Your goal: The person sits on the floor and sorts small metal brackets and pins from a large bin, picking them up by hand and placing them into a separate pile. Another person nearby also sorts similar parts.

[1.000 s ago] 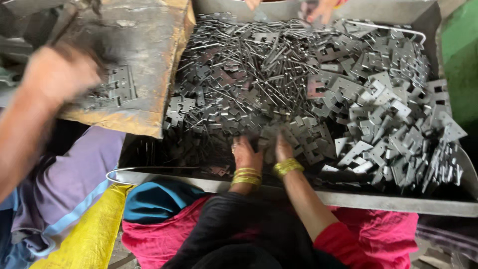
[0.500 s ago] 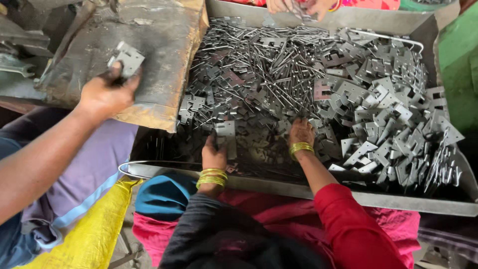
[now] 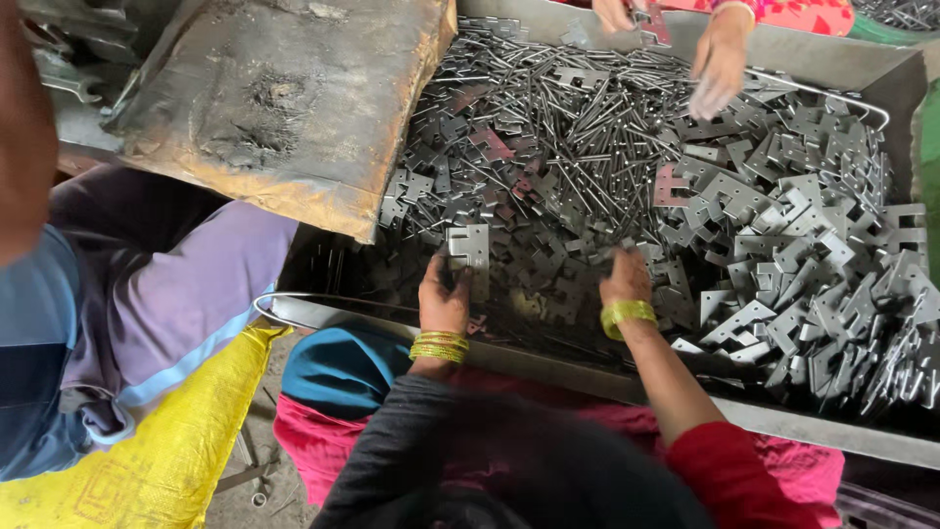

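Wearer's forearm [image 3: 22, 127]: blurred at the left edge beside a worn, rust-edged board [image 3: 284, 98]; its hand is out of frame, so its state cannot be told. Metal tray [image 3: 587, 377]: heaped with grey notched plates [image 3: 783, 245] and thin rods [image 3: 558, 127]. Co-worker's bangled hand [image 3: 443, 304]: fingers closed on one notched plate [image 3: 468, 245] at the tray's near edge. Co-worker's other hand [image 3: 627, 279]: pressed down into the pile. Third person's hand [image 3: 720, 59]: fingers hanging loosely over the far side.
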The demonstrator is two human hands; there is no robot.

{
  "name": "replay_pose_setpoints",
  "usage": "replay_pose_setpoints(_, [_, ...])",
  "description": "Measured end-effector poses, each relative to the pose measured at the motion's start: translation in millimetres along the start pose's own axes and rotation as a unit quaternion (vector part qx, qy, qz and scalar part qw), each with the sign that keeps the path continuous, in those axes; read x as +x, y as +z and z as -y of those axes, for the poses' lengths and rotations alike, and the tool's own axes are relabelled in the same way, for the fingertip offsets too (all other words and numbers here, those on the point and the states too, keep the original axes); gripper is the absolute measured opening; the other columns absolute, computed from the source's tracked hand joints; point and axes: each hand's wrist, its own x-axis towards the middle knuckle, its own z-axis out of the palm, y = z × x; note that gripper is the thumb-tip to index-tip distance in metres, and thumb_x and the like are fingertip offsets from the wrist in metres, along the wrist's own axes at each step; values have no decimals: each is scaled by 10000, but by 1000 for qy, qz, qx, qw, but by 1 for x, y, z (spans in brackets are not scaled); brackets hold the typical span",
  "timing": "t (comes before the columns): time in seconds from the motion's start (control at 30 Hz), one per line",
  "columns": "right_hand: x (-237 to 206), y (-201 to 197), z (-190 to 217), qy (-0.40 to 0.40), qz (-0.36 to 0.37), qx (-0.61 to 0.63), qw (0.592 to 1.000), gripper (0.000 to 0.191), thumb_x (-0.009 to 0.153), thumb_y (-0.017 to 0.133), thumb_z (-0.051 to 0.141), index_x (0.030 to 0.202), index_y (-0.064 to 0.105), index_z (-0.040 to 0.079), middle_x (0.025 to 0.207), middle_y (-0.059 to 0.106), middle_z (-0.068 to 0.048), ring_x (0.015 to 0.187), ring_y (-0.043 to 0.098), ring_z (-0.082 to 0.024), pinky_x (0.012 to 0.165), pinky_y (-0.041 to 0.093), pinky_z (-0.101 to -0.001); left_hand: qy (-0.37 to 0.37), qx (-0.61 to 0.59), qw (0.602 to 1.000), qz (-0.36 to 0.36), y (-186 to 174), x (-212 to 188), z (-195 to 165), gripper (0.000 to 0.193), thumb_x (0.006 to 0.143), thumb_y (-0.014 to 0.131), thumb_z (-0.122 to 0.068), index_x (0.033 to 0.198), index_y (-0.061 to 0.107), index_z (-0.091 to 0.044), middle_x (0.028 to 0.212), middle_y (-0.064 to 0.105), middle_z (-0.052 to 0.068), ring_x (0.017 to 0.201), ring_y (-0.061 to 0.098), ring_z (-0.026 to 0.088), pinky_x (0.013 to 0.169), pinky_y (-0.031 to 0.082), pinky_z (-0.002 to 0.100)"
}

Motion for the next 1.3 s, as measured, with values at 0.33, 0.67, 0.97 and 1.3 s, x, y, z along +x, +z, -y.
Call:
replay_pose_setpoints(0.33, [38,43,35,344,50,96,933,563,861,775,274,1296,565,-14,1206,664,-288,1122,647,-429,953,507,-488,14,37,998,-51,-1,17,-14,464,902,678,54,1355,584,16,1154,714,118,1026,665,173,925,538,313])
replay_pose_setpoints(0.67, [19,9,28,139,-57,470,870,393,886,780,304,1173,784,36,1098,766,-96,967,684,-204,891,490,-357,111,-26,989,-93,-50,70,-48,502,905,655,43,1392,538,64,1259,668,153,1116,624,187,988,512,324])
replay_pose_setpoints(0.97, [44,68,52,218,52,660,717,336,855,715,85,1186,703,31,1052,716,-89,957,645,-258,838,494,-387,65,372,912,-162,-85,234,-100,532,973,649,-164,1458,495,-9,1313,663,244,1221,646,403,1021,519,440])
replay_pose_setpoints(1.3, [15,10,112,-210,41,378,901,988,839,707,-105,1640,181,137,1668,300,-211,1499,358,-347,1152,402,-452,188,481,798,312,1,76,-101,553,811,775,-373,1246,637,-61,1140,697,230,977,681,422,850,548,504])
